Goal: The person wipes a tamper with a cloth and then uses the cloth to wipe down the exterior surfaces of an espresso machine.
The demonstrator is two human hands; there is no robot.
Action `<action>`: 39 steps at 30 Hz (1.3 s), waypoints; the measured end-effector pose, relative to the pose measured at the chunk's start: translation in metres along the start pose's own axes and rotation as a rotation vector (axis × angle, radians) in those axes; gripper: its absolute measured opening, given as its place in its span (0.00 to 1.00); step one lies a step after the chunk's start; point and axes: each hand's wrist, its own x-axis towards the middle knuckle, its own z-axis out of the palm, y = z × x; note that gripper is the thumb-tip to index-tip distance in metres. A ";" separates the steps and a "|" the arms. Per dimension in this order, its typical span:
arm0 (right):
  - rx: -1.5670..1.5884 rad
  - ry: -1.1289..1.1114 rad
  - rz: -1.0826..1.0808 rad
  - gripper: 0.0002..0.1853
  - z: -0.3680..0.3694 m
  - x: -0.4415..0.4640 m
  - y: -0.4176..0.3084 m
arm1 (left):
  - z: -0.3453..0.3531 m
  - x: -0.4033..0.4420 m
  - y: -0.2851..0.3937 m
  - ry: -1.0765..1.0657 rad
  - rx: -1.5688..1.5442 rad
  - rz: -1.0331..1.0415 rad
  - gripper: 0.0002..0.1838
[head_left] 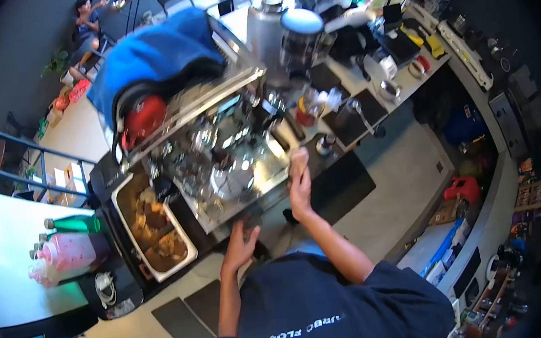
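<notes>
My left hand [239, 246] is open, thumb and fingers apart, just in front of the lower metal edge of a large steel machine [210, 223]. Nothing shows in its grasp. My right hand [299, 182] is closed at the machine's right front corner, its fingers curled near a pale upright piece [288, 132]. What it grips, if anything, is hidden by the fingers and blur. The machine's shiny top holds glassy and metallic items, too smeared to name. A blue cloth [153, 52] drapes over the far side, by a red rounded object [145, 116].
A white-rimmed bin [192, 253] of brown scraps stands left, beyond it pink-filled bottles [62, 257]. Right of the machine, the counter carries a dark mat [351, 124], a metal cup [389, 90] and a white-lidded grinder-like appliance [301, 22]. A seated person [88, 30] is far off.
</notes>
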 end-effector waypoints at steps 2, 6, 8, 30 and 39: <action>0.076 0.144 0.026 0.22 0.011 -0.017 0.013 | -0.017 -0.014 -0.002 -0.016 -0.027 -0.007 0.27; 0.162 0.284 0.025 0.23 0.038 -0.070 0.033 | -0.042 -0.038 -0.003 -0.076 -0.034 -0.031 0.28; -0.121 0.374 -0.188 0.21 0.059 -0.085 0.074 | -0.048 -0.048 -0.007 -0.075 -0.062 -0.015 0.27; 0.163 0.241 0.115 0.23 0.096 -0.124 0.045 | -0.075 -0.084 -0.028 -0.179 0.033 0.024 0.24; -0.011 -0.015 -0.039 0.12 0.102 -0.147 0.059 | -0.073 -0.095 -0.052 -0.110 0.106 0.103 0.22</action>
